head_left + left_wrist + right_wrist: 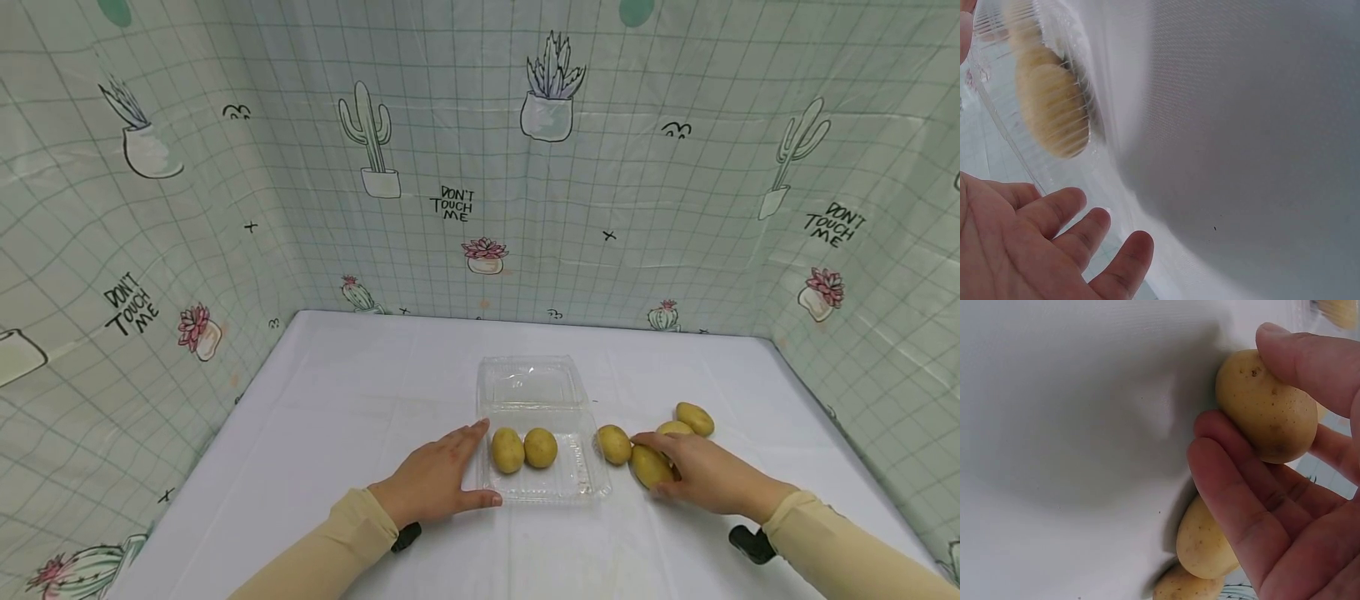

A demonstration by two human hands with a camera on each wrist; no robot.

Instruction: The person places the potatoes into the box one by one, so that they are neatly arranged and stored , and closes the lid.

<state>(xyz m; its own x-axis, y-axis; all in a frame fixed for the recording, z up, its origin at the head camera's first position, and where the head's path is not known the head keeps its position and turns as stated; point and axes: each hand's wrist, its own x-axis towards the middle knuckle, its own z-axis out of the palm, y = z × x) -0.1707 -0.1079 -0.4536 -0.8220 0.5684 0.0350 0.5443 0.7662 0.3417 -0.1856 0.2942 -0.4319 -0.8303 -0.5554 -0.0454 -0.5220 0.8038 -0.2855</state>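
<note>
A clear plastic clamshell box (592, 479) lies with its lid folded back, two potatoes (508, 451) side by side in its left part. At its left side is my left hand (442, 471), fingers extended and thumb by the front corner; in the left wrist view potatoes (1057, 112) show through the ribbed wall. My right hand (708, 473) holds a potato (1266, 406) between thumb and fingers, low over the table. Another potato (614, 445) sits between it and the box. Beyond the right hand are two more, a partly covered potato (675, 427) and a farther potato (695, 418).
A white cloth covers the table (360, 375). Grid-patterned curtains (465, 142) with cactus drawings rise behind and at both sides. Dark wrist camera pieces (752, 544) show under both wrists.
</note>
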